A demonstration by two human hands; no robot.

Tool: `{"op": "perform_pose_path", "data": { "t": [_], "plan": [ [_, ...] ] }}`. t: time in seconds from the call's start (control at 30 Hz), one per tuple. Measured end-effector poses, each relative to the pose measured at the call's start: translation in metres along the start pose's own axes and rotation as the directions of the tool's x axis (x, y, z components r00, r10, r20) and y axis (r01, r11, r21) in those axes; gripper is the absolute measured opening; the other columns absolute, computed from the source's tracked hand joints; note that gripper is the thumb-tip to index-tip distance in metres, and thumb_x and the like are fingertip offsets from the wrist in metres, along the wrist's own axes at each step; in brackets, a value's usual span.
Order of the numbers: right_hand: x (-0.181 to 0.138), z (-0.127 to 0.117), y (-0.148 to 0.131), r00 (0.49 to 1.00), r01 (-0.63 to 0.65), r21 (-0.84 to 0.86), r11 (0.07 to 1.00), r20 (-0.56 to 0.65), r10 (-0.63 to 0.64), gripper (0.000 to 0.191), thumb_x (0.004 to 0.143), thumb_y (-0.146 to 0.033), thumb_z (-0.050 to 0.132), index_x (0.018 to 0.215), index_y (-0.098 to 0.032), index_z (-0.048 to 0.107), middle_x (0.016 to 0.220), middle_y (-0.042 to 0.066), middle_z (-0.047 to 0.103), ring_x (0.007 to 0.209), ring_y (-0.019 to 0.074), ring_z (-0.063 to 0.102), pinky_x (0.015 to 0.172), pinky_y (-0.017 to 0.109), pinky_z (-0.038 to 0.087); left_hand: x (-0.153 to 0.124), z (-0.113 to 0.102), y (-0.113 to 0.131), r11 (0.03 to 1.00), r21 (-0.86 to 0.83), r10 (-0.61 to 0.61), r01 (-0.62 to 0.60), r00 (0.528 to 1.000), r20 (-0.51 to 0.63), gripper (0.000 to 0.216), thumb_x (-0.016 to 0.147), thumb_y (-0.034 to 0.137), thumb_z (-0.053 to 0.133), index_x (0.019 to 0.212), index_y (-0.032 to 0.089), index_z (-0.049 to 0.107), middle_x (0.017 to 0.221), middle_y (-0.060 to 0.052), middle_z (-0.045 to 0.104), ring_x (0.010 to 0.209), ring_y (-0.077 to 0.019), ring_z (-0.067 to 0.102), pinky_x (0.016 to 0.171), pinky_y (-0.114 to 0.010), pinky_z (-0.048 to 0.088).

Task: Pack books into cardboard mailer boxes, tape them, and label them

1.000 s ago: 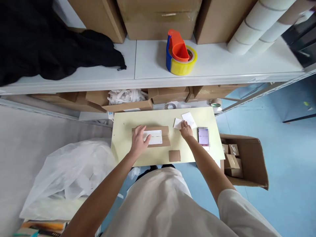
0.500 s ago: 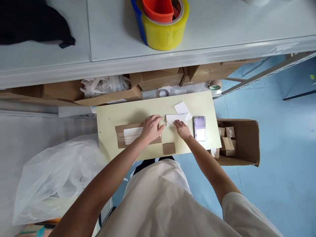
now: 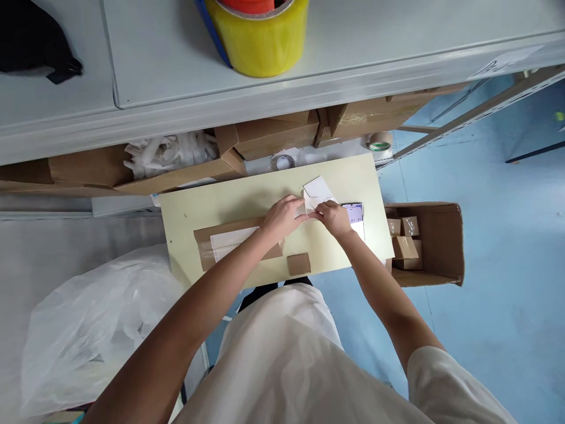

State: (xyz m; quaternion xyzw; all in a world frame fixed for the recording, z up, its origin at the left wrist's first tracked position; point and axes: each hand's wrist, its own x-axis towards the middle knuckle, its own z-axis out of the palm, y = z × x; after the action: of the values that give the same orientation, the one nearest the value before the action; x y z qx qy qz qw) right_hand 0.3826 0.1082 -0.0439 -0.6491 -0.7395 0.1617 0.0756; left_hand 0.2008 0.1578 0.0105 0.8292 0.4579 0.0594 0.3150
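Note:
On a small pale-yellow table (image 3: 198, 206), my left hand (image 3: 283, 215) and my right hand (image 3: 334, 217) meet over a white paper slip (image 3: 310, 204), and both pinch it between their fingertips. Another white slip (image 3: 316, 187) lies just beyond them. A long flat brown parcel (image 3: 229, 241) with a white label lies on the table under my left forearm. A small brown box (image 3: 299, 264) sits near the table's front edge. A phone (image 3: 354, 213) lies right of my right hand, partly hidden by it.
An open cardboard box (image 3: 441, 247) with several small brown packets stands on the blue floor at right. A yellow tape roll (image 3: 260, 32) sits on the white shelf above. Cardboard boxes (image 3: 273, 138) and tape rolls fill the lower shelf. A white plastic bag (image 3: 88, 318) lies at left.
My left hand left the long parcel and moved right to meet my right hand at the white slip, which both now pinch. The view tilted down and closer.

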Motion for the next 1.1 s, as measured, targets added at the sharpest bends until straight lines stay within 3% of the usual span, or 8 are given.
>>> {"op": "perform_pose_path", "data": {
  "t": [0.17,0.37,0.5,0.63,0.77,0.87,1.0,1.1],
  "plan": [
    [0.002,-0.024,-0.013,0.975,0.222,-0.142,0.965,0.023,-0.221,0.032,0.095,-0.031,0.040,0.081,-0.015,0.065,0.076,0.010,0.065,0.079,0.0209,0.053,0.062,0.030,0.032,0.005,0.002,0.012,0.984,0.122,0.134,-0.127,0.990,-0.049,0.037,0.084,0.016,0.051,0.120,0.018,0.055,0.115,-0.009,0.055,0.103,-0.0200,0.055,0.087,-0.029,0.045],
    [-0.006,-0.020,-0.030,0.962,0.180,-0.149,0.972,-0.181,-0.206,0.030,0.093,-0.013,0.035,0.098,-0.019,0.063,0.103,0.009,0.065,0.093,0.0216,0.053,0.088,0.038,0.033,0.000,0.010,0.018,0.984,0.172,0.058,-0.041,0.994,-0.095,0.024,0.080,0.007,0.046,0.093,0.016,0.064,0.107,-0.011,0.057,0.101,-0.0229,0.054,0.088,-0.034,0.045],
    [-0.015,-0.007,-0.033,0.902,-0.030,-0.029,0.999,-0.432,0.014,0.028,0.094,-0.030,0.040,0.116,-0.025,0.057,0.128,0.011,0.053,0.120,0.0283,0.043,0.102,0.049,0.024,0.000,0.014,0.013,0.999,-0.001,-0.032,0.032,0.982,-0.187,0.020,0.084,0.013,0.046,0.091,0.017,0.065,0.099,-0.009,0.062,0.093,-0.0199,0.059,0.087,-0.032,0.046],
    [-0.007,-0.006,-0.024,0.786,-0.248,0.242,0.938,-0.516,0.341,0.064,0.086,-0.055,0.046,0.136,-0.016,0.038,0.142,0.019,0.035,0.134,0.0365,0.027,0.104,0.057,0.024,0.001,0.014,-0.002,0.918,-0.377,-0.250,0.127,0.920,-0.301,0.015,0.083,0.023,0.053,0.087,0.017,0.066,0.088,-0.006,0.068,0.083,-0.0174,0.064,0.080,-0.029,0.050],
    [0.022,-0.009,-0.014,0.947,-0.135,0.533,0.836,-0.178,0.266,0.063,0.084,-0.056,0.048,0.131,-0.016,0.043,0.131,0.014,0.050,0.123,0.0293,0.044,0.100,0.048,0.035,0.004,0.015,-0.012,0.750,-0.653,-0.351,0.103,0.899,-0.262,0.020,0.077,0.025,0.060,0.091,0.014,0.065,0.088,-0.007,0.071,0.087,-0.0188,0.066,0.080,-0.028,0.051],
    [0.041,-0.008,-0.008,0.985,-0.135,0.700,0.701,0.015,0.174,0.040,0.087,-0.048,0.045,0.107,-0.016,0.059,0.103,0.008,0.065,0.097,0.0216,0.059,0.087,0.038,0.045,0.002,0.008,-0.017,0.677,-0.727,-0.413,0.115,0.877,-0.246,0.028,0.073,0.027,0.065,0.096,0.012,0.064,0.097,-0.010,0.071,0.093,-0.0209,0.066,0.083,-0.030,0.051],
    [0.050,-0.007,0.001,0.992,-0.055,0.760,0.647,-0.034,0.125,0.026,0.085,-0.039,0.048,0.084,-0.017,0.062,0.083,0.003,0.065,0.078,0.0171,0.059,0.071,0.029,0.045,-0.008,-0.030,-0.026,0.760,-0.649,-0.446,0.040,0.759,-0.475,0.052,0.073,0.038,0.067,0.117,0.014,0.054,0.113,-0.013,0.064,0.098,-0.0225,0.064,0.084,-0.034,0.052],
    [0.050,-0.009,0.003,0.991,0.065,0.719,0.692,-0.126,0.038,0.020,0.084,-0.034,0.050,0.081,-0.019,0.062,0.084,0.003,0.066,0.078,0.0174,0.059,0.074,0.030,0.044,-0.011,-0.065,-0.021,0.948,-0.319,-0.215,0.001,0.742,-0.635,0.065,0.075,0.042,0.067,0.131,0.020,0.042,0.130,-0.013,0.052,0.116,-0.0252,0.054,0.099,-0.042,0.042]
  ]
}}
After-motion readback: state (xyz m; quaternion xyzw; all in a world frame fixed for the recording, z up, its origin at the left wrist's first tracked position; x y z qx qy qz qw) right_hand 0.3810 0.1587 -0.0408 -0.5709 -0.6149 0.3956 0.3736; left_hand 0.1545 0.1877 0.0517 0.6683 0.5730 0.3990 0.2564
